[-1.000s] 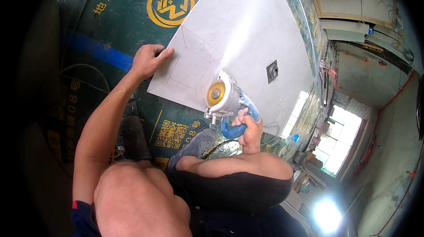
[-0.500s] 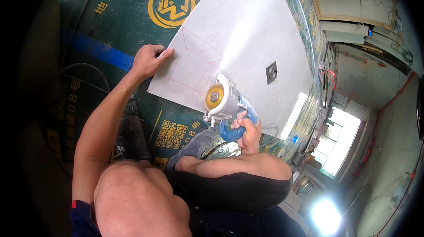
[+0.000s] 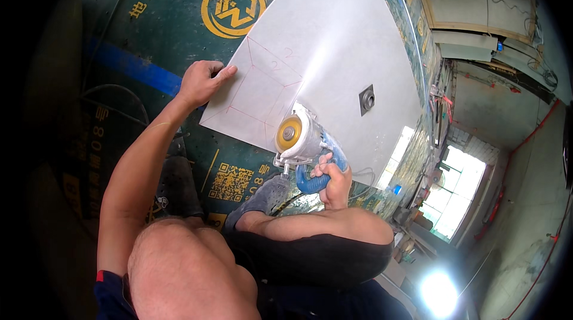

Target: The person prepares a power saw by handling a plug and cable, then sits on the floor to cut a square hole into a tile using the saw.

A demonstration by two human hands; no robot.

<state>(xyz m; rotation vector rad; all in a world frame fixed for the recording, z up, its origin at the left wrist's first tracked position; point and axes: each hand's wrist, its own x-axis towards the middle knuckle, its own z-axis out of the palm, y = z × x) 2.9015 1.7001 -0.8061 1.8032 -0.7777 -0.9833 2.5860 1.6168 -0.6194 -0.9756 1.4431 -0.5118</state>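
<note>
Gripping the circ. saw (image 3: pixel 308 143) by its blue handle (image 3: pixel 313 183), R hand (image 3: pixel 336 181) has the yellow disc (image 3: pixel 289 134) up-left of its fingers, w/ L hand (image 3: pixel 200 83) clasping the tile's (image 3: pixel 334 63) L edge.

Power saw (image 3: pixel 307 140) shifted slightly, drawn back

Dark green, yellow-printed floor sheeting (image 3: pixel 158 33) here, with a big flat pale-grey slab (image 3: pixel 337 51) lying on it. Flat blue strip (image 3: pixel 134 69) runs toward the slab's left edge.
</note>
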